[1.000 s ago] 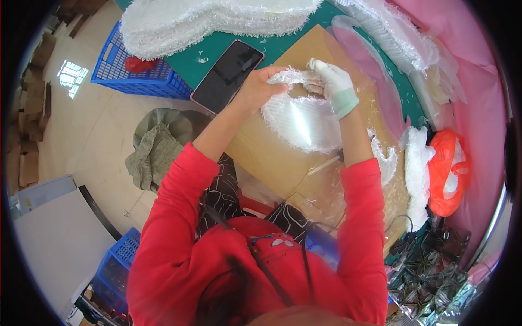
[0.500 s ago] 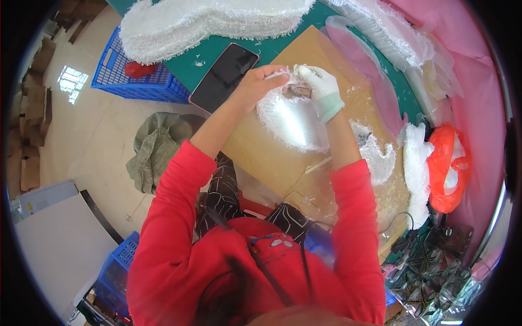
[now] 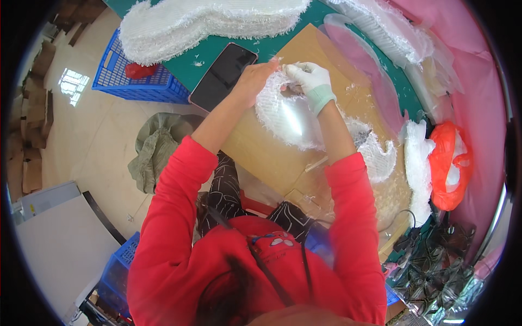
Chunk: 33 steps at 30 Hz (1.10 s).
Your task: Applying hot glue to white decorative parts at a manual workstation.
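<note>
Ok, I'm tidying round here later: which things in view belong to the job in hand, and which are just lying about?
Job in hand:
- white fringed piece, held by the left hand and the gloved right hand
- brown board beneath it
- stacked white fringed pieces, likely

Apparently lying about:
- phone
- red-orange plastic bag
- olive-green fabric

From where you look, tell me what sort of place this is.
Probably a small workshop: stacked white fringed pieces on a green table, a blue crate beside it, and cardboard boxes at far left.
</note>
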Tool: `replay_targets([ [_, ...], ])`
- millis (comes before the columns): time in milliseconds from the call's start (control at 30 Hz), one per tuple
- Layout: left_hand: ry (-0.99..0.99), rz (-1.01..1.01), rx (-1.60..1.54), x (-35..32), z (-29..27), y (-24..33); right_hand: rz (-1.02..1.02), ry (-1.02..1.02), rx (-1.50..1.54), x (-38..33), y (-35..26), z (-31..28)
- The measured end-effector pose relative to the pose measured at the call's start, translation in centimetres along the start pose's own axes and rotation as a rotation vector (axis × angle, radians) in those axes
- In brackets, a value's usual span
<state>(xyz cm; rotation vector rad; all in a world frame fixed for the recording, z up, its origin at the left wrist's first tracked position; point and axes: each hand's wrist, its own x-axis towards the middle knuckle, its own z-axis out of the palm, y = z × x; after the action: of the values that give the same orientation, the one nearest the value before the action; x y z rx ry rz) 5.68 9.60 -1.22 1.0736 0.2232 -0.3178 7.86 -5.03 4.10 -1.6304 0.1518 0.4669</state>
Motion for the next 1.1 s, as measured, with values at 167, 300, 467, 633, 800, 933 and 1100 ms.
replay_targets([
  [167, -0.016, 0.0, -0.029, 0.0, 0.2, -0.1, -0.173, 0.034, -0.197, 1.1, 2.4, -0.2],
  [300, -0.012, 0.021, 0.002, -0.1, 0.2, -0.3, -0.229, 0.106, -0.509, 0.8, 2.9, 0.1],
  [467, 0.008, 0.073, 0.028, 0.1, 0.3, -0.8, -0.388, 0.171, -0.558, -1.9, 2.9, -0.9],
  [633, -0.059, 0.059, 0.019, 0.4, 0.5, -0.8, -0.46, 0.28, -0.281, -8.0, 1.9, -3.9],
  [800, -0.039, 0.074, 0.06, -0.1, -0.1, -0.5, -0.554, 0.575, -0.62, -13.1, 6.0, -9.3],
  [933, -0.093, 0.093, 0.092, 0.1, 0.0, -0.7, -0.383, 0.718, -0.801, -16.2, 8.6, -12.4],
  [1100, -0.099, 0.083, 0.142, -0.6, -0.3, -0.3, -0.222, 0.526, -1.021, -17.3, 9.0, -12.0],
])
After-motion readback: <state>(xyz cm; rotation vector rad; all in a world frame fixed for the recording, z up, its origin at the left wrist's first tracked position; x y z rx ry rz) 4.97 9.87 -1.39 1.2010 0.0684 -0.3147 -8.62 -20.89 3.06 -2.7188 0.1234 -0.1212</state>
